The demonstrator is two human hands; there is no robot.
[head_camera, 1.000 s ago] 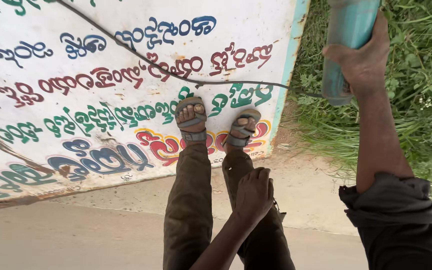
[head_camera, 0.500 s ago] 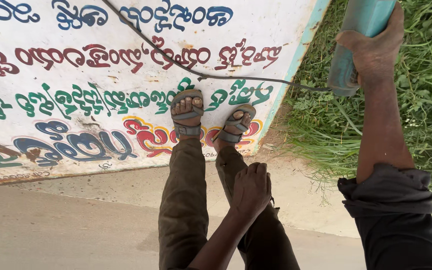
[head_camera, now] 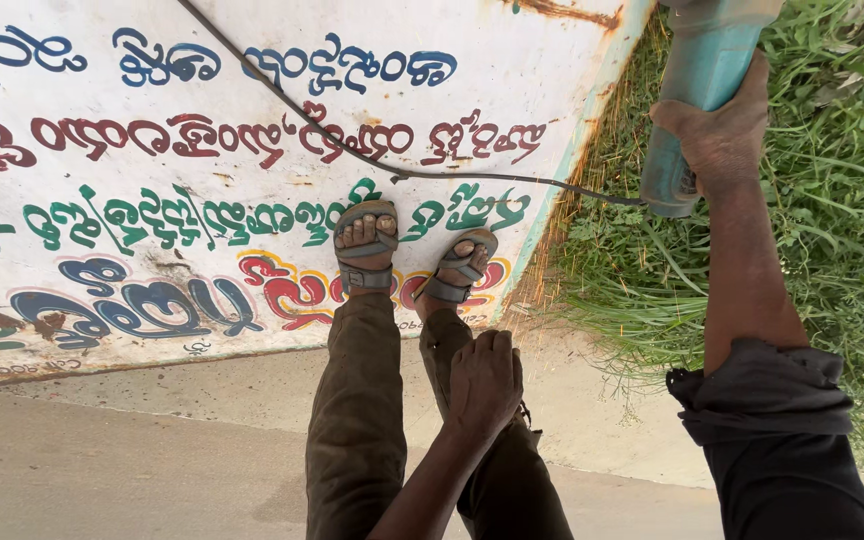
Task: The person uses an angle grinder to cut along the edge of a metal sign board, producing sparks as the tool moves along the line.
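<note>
My right hand point(head_camera: 720, 135) grips the body of a teal angle grinder point(head_camera: 697, 70), held out over the grass past the right edge of a painted sign. Its black cord point(head_camera: 352, 150) runs from the tool's rear across the sign toward the upper left. My left hand point(head_camera: 485, 380) rests with bent fingers on my right knee. Both my feet, in grey strapped sandals point(head_camera: 367, 245), stand on the lower right part of the white metal sign board point(head_camera: 152, 140), which lies flat and carries coloured lettering.
Tall green grass point(head_camera: 832, 230) covers the ground to the right of the sign. A rusty edge point(head_camera: 562, 190) bounds the sign on that side. Pale concrete pavement point(head_camera: 102, 450) runs along the near side.
The view has shifted, so the sign and my feet appear lower in the frame. My right hand keeps its hold on the grinder; my left hand stays on the knee.
</note>
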